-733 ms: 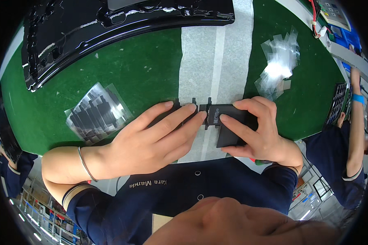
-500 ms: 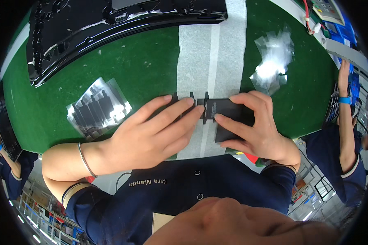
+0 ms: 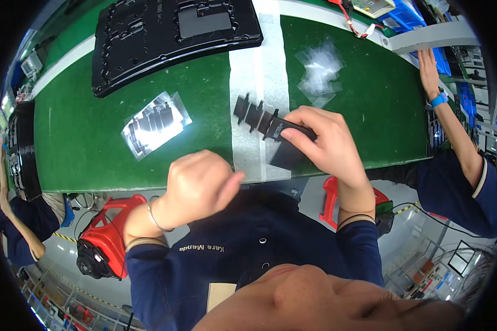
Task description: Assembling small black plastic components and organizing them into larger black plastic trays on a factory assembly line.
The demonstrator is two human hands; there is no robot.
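Tabletop (image 3: 83, 138), green and scuffed, has a whitish border along its far edge; its near edge runs just in front of the person's body, and bare green gives room on both sides of the white strip (image 3: 248, 71). Black tray (image 3: 143, 49) lies at the far side, mostly left of the strip, its right end overlapping it. Stacked clear sheets (image 3: 156, 126) showing dark tabbed shapes lie left of the strip, apart from it, while scattered clear films (image 3: 321, 71) lie just right of it. Right hand (image 3: 328, 138) is beside the strip's right border, its grip pinching the black tabbed piece (image 3: 254, 116) between thumb and fingers; left hand (image 3: 201, 182) hangs left of the strip over the near edge, curled and blurred, so I cannot tell how its grip stands. The black tabbed piece slants over the strip: a row of dark bands with small projecting tabs at its left, a wider plain black part at the hand. Half a second ago the left hand covered that row, which ran level; now it is off, the row's left end has swung away from the body, and more of the tray shows.
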